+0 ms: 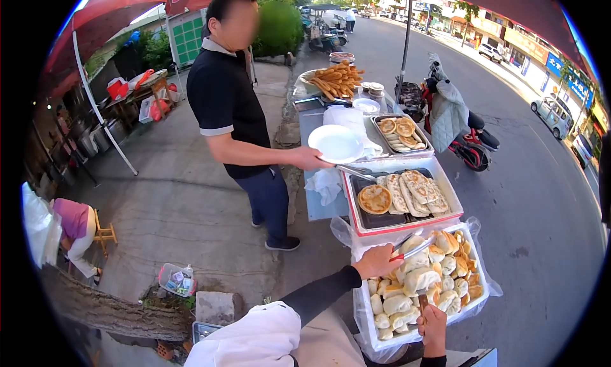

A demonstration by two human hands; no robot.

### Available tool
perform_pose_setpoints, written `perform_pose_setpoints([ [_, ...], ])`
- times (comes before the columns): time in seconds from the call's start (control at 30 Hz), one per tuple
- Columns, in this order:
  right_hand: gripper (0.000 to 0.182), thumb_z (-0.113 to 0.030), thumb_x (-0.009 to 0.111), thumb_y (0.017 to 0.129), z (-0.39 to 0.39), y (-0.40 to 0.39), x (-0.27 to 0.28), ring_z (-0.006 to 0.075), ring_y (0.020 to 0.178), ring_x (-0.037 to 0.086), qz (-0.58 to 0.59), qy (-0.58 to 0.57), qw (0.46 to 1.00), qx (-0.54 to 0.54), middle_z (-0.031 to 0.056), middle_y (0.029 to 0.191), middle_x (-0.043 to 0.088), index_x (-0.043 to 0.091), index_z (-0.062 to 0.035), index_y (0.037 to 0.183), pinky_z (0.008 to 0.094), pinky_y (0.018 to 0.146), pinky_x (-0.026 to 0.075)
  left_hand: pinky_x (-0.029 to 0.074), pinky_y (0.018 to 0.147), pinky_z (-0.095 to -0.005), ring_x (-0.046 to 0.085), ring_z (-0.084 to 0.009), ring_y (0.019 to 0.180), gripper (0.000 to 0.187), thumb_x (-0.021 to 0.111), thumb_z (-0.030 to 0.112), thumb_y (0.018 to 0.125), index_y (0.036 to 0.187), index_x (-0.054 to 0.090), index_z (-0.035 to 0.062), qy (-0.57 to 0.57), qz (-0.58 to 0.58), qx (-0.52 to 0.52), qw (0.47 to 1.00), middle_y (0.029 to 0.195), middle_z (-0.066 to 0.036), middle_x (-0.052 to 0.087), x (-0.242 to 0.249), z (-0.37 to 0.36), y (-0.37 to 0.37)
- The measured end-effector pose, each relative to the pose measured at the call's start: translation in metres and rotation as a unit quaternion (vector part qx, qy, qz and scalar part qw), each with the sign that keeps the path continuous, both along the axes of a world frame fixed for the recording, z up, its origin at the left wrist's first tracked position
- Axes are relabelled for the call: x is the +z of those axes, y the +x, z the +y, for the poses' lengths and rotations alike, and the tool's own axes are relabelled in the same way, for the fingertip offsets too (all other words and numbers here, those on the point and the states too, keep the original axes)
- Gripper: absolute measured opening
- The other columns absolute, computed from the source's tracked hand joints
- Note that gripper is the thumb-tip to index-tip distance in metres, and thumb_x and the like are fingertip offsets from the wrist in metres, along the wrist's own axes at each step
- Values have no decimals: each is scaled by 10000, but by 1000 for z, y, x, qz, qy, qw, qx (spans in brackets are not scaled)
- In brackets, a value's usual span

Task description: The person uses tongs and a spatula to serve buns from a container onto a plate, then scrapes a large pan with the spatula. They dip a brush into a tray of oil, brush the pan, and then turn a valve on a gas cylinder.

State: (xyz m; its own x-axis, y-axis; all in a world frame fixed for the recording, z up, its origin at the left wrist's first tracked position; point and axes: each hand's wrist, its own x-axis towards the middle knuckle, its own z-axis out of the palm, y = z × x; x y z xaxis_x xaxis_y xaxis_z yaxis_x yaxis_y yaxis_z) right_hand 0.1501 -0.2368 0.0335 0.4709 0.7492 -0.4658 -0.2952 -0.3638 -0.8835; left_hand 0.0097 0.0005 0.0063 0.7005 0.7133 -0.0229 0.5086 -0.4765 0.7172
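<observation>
My left hand [379, 262] is closed around red-handled metal tongs [417, 247], which reach over the upper part of a white box [368, 316] full of buns. Many of these pale buns [420, 281] have browned bottoms. At the box's near side, my right hand [433, 327] grips a brown wooden handle [423, 301]; the tool's far end is hidden among the buns. Across from me, a person in a dark shirt [226, 106] holds out a white plate [335, 144] over the stall.
Beyond the buns sits a tray of flatbreads [420, 194], then a smaller tray of round cakes [400, 133] and a pile of fried dough sticks [337, 80]. A red scooter [471, 147] stands right of the stall. A tree trunk [114, 306] lies to the lower left.
</observation>
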Motion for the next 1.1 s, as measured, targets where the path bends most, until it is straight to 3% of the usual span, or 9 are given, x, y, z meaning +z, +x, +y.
perform_pose_setpoints([
  [0.33,221,-181,456,945,5,-2,20,58,372,377,-10,-15,1000,-9,9,559,487,583,-4,905,195,327,269,477,671,-443,618,-374,743,487,580,464,814,927,531,-7,1,-18,1,1000,788,-211,624,17,-3,-9],
  [0.47,228,-191,466,943,13,-6,37,41,391,375,-36,-3,999,37,1,575,490,591,0,939,184,347,267,472,661,-461,611,-387,741,471,595,454,814,897,531,-5,37,-11,29,999,785,-216,616,34,-3,-21],
  [0.8,241,-181,477,939,17,-16,25,37,410,383,31,-13,998,58,-4,603,503,603,3,1030,178,359,277,478,702,-467,621,-397,788,495,601,470,805,893,522,-11,20,19,49,998,829,-228,628,24,-4,-56],
  [0.87,229,-183,491,933,22,-17,20,35,406,380,30,-14,998,60,-6,600,503,607,0,1010,178,356,275,470,662,-441,613,-379,737,444,612,441,807,843,518,8,22,7,72,997,774,-203,614,9,-1,-55],
  [1.1,152,-155,530,907,48,-5,20,24,407,382,-3,1,997,78,-21,589,488,580,-23,848,179,353,274,480,684,-432,625,-382,778,449,611,437,811,882,534,0,12,-11,94,995,813,-221,632,2,18,-39],
])
